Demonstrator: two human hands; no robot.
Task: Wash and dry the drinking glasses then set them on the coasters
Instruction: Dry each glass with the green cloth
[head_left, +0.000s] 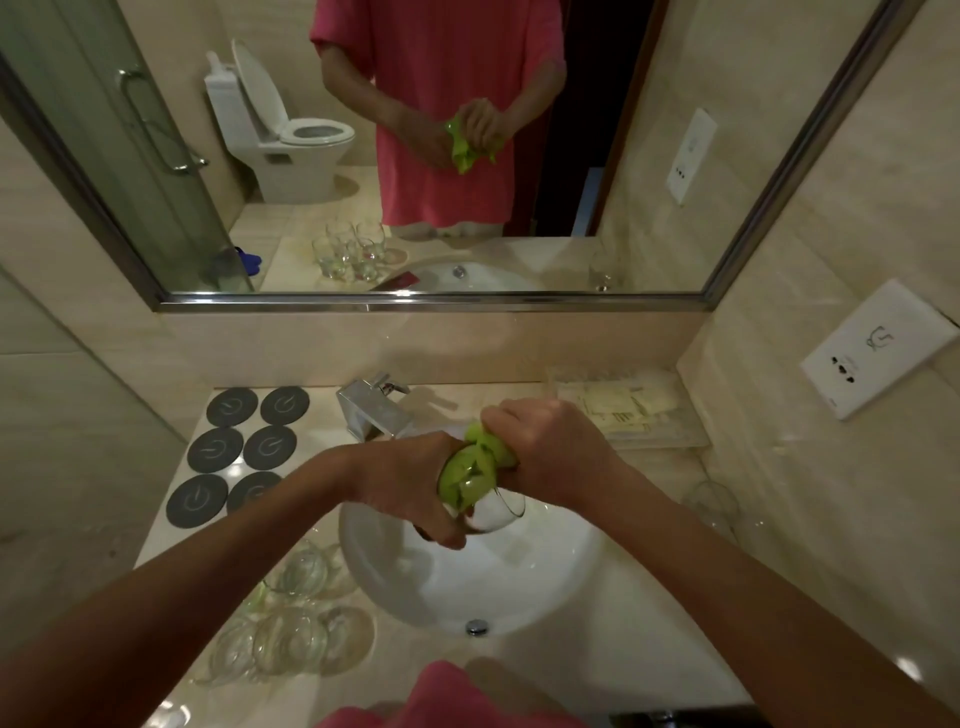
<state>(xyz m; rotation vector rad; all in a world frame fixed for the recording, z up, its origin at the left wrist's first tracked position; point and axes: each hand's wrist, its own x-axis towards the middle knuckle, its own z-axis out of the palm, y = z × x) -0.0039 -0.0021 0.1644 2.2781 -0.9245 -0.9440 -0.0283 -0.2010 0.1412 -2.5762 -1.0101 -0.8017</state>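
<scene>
Left hand (415, 488) grip wrapped round glass (493, 512), held over sink (545, 587). Right hand (545, 447) grip clenched on green cloth (475, 460) stuffed in glass. Six coasters (244, 447) bare, back-left on table (649, 623); more glasses (291, 618) front-left.

Brightness: dim, warm yellowish indoor light, with a murky cast overall.
Glare: small bright spots on the counter (649, 613) near the lower right edge and on the chrome faucet (371, 410).
Shadows: soft, under the forearms and across the white sink (545, 571).
Distortion: strong wide-angle bending; the mirror (467, 156) frame and walls lean outward at the edges.
Sharpness: soft throughout; the clear glasses (291, 613) at lower left smear into the counter, and the corners are blurred.
</scene>
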